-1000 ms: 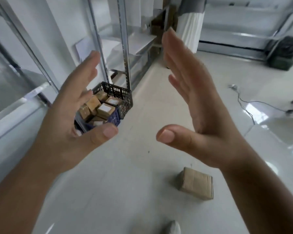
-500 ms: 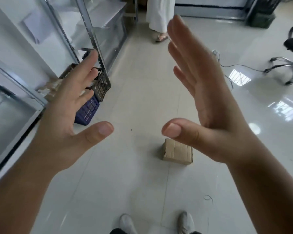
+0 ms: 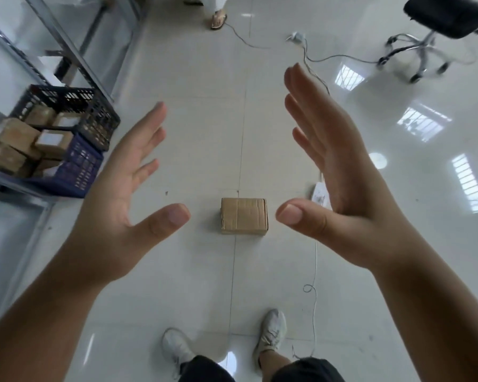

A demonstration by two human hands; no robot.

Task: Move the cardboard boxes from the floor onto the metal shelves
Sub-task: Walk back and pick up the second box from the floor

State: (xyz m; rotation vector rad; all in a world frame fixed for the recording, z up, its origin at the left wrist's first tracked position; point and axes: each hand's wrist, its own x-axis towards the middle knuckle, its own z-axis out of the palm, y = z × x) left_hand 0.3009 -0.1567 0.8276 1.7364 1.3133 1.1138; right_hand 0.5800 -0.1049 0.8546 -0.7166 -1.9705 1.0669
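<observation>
A small taped cardboard box [image 3: 244,215] lies flat on the pale tiled floor, straight ahead of my feet. My left hand [image 3: 122,194] and my right hand [image 3: 334,175] hover high above it, palms facing each other, fingers spread, holding nothing. The box appears in the gap between my two thumbs. Metal shelves [image 3: 20,194] run along the left edge. More cardboard boxes [image 3: 11,142] fill a black crate [image 3: 94,117] and a blue crate [image 3: 80,166] under the shelf.
A thin white cable [image 3: 315,271] and a white power strip [image 3: 319,193] lie on the floor right of the box. A black office chair [image 3: 425,37] stands at the far right. Another person's sandalled foot [image 3: 218,20] shows at the top.
My view has tilted down and turned right, so the box now sits centred between my thumbs. Both hands stay open in the same facing pose. My feet have come into view.
</observation>
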